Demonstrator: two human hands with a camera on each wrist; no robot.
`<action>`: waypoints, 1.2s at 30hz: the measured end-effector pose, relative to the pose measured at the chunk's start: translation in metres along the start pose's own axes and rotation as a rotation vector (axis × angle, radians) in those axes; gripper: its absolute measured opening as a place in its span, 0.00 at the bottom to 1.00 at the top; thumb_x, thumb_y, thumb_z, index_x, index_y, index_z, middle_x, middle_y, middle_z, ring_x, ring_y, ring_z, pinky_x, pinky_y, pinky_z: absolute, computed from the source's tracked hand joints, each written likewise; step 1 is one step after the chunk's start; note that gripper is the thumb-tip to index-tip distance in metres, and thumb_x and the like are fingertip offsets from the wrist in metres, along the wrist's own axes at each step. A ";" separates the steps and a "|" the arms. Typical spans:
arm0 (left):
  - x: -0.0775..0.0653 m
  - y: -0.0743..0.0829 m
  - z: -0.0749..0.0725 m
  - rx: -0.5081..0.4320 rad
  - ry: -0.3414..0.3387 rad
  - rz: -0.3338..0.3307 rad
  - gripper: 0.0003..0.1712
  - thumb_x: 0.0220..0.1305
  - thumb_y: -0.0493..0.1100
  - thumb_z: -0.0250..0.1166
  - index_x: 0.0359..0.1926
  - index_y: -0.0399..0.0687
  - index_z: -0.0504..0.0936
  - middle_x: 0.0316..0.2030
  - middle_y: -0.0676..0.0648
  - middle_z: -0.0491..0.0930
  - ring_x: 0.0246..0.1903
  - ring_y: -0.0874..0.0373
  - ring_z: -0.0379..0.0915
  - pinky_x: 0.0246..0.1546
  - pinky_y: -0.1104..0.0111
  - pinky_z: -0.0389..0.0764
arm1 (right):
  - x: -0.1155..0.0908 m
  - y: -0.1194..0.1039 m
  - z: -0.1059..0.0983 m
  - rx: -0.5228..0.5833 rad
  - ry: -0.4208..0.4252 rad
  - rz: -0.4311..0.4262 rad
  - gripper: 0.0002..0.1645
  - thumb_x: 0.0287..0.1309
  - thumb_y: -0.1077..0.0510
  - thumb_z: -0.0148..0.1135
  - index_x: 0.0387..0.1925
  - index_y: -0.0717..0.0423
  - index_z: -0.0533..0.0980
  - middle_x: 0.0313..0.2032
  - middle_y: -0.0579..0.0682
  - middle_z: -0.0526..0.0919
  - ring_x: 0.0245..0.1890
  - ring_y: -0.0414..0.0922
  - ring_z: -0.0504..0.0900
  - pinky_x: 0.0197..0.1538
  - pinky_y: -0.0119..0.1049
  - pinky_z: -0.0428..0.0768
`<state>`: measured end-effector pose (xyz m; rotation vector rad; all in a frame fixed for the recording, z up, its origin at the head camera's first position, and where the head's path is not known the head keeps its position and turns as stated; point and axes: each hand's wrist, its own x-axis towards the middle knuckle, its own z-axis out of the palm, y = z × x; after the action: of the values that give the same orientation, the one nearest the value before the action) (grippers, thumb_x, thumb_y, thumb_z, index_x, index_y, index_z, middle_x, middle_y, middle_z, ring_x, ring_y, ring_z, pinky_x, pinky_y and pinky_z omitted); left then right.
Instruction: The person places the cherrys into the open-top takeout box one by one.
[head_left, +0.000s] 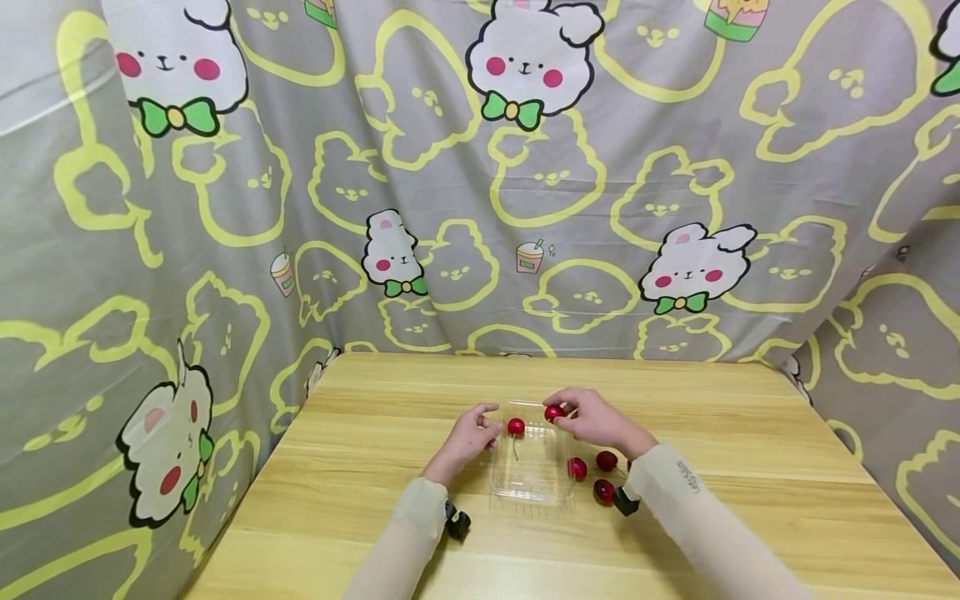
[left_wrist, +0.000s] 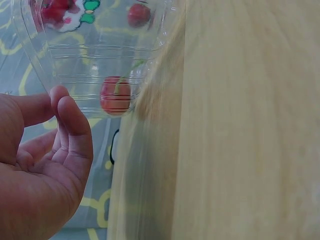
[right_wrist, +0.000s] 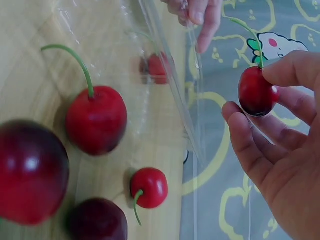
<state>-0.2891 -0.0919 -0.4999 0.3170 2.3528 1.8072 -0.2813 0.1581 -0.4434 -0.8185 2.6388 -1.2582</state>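
Note:
A clear plastic container (head_left: 525, 496) stands on the table with one red cherry (head_left: 516, 427) inside, its green stem showing. At the container's left side, my left hand (head_left: 471, 435) pinches the rim between thumb and index finger, as the left wrist view shows at the container's wall (left_wrist: 75, 65). My right hand (head_left: 592, 419) holds another cherry (right_wrist: 257, 91) between thumb and fingertips, stem upward, over the container's far right corner. Several more cherries lie right of the container, among them a red cherry (right_wrist: 96, 120) and a darker cherry (right_wrist: 97, 220).
The wooden table (head_left: 360, 467) carries the container and the loose cherries. One dark cherry (head_left: 603, 492) lies close to the right wrist's black camera (head_left: 626, 502). A patterned grey curtain (head_left: 450, 192) hangs behind the table and at both sides.

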 end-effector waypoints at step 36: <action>0.003 -0.002 0.003 -0.002 0.004 0.007 0.27 0.65 0.34 0.60 0.63 0.31 0.65 0.26 0.47 0.73 0.19 0.60 0.72 0.27 0.62 0.80 | 0.023 0.009 0.050 -0.141 -0.044 -0.042 0.19 0.51 0.66 0.65 0.48 0.62 0.78 0.40 0.51 0.80 0.37 0.43 0.79 0.35 0.33 0.80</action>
<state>-0.2908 -0.0885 -0.5028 0.3222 2.3559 1.8148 -0.2889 0.1168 -0.4798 -0.9155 2.7128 -1.0598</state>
